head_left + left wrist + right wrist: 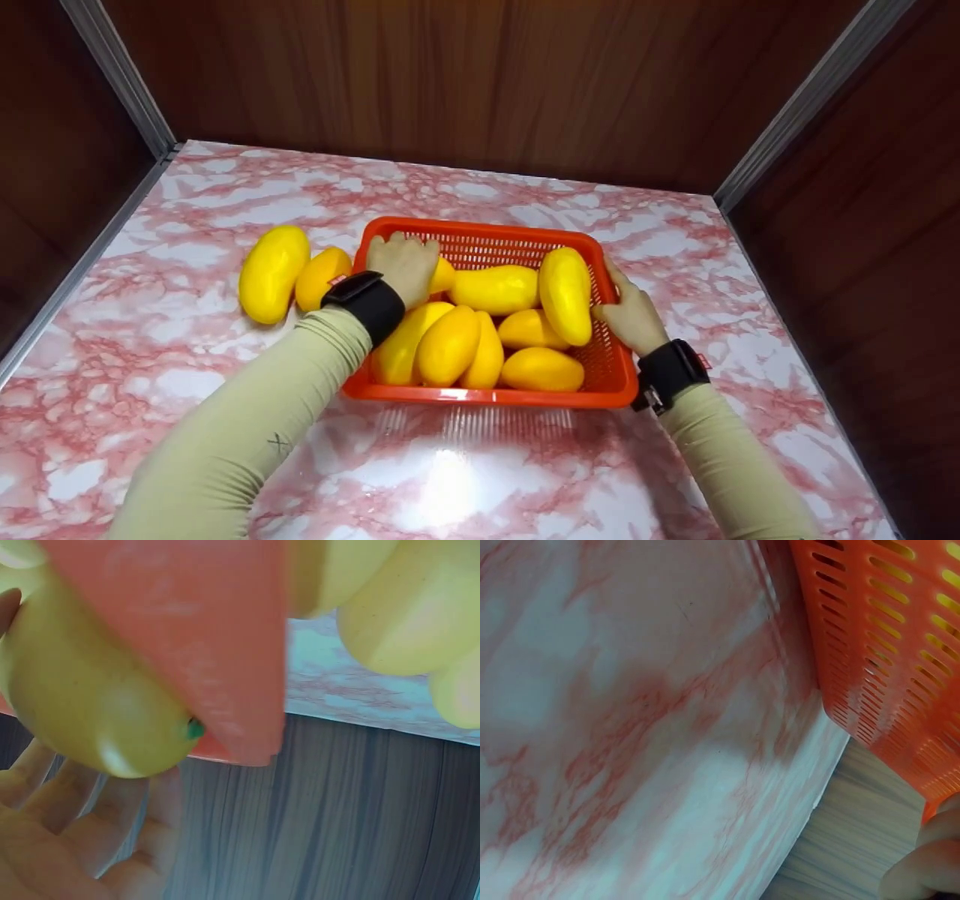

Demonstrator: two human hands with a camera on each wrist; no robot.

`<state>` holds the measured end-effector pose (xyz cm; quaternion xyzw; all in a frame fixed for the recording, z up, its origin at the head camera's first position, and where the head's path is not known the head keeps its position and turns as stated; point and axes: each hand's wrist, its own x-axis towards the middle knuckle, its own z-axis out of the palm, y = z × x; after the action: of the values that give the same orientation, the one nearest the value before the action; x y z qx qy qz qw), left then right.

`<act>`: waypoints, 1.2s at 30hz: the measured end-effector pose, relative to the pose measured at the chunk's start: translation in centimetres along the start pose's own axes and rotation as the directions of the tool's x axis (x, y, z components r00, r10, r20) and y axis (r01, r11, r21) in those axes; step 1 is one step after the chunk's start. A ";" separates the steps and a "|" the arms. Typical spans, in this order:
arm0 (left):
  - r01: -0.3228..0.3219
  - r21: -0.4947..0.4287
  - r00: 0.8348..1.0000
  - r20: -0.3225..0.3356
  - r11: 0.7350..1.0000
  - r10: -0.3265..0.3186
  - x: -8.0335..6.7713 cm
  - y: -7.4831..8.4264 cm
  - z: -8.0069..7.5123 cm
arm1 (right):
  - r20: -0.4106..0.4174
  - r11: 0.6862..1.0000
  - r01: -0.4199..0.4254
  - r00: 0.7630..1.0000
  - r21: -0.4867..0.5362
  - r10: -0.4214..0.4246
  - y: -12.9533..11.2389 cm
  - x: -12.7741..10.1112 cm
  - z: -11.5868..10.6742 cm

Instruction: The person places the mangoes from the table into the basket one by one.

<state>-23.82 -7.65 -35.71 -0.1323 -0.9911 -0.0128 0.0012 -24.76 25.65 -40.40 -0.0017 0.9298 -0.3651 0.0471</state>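
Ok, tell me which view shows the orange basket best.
The head view: the whole orange basket shows, full of yellow mangoes. The left wrist view gives only a blurred orange corner, the right wrist view only part of its slotted side wall.

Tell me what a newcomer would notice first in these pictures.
The eye goes first to the orange basket in the middle of the pink marble table, heaped with yellow mangoes. The left hand reaches into its far left corner while the right hand rests on its right rim. Two more mangoes lie on the table just left of the basket.
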 end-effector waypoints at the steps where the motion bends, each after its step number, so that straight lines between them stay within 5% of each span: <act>1: 0.001 -0.001 1.000 0.010 1.000 -0.001 0.1 0.1 0.0 | -0.002 1.000 -0.001 1.000 -0.006 0.001 0.0 0.0 0.0; 17: 0.040 -0.155 0.995 0.100 0.987 -0.025 1.7 1.3 0.8 | 0.004 1.000 -0.006 1.000 0.009 0.006 0.0 0.0 0.0; 27: 0.132 -0.021 0.978 0.167 0.991 -0.127 3.0 2.0 1.8 | 0.002 1.000 0.012 1.000 0.013 -0.012 0.1 0.1 0.1; 36: 0.113 0.020 0.977 0.181 0.993 -0.115 3.6 2.3 2.4 | 0.018 0.999 -0.006 1.000 0.036 0.005 0.1 0.1 0.0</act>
<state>-26.68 -4.45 -38.04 -0.0757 -0.9931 0.0043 -0.0896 -24.88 25.72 -40.49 -0.0017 0.9227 -0.3814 0.0563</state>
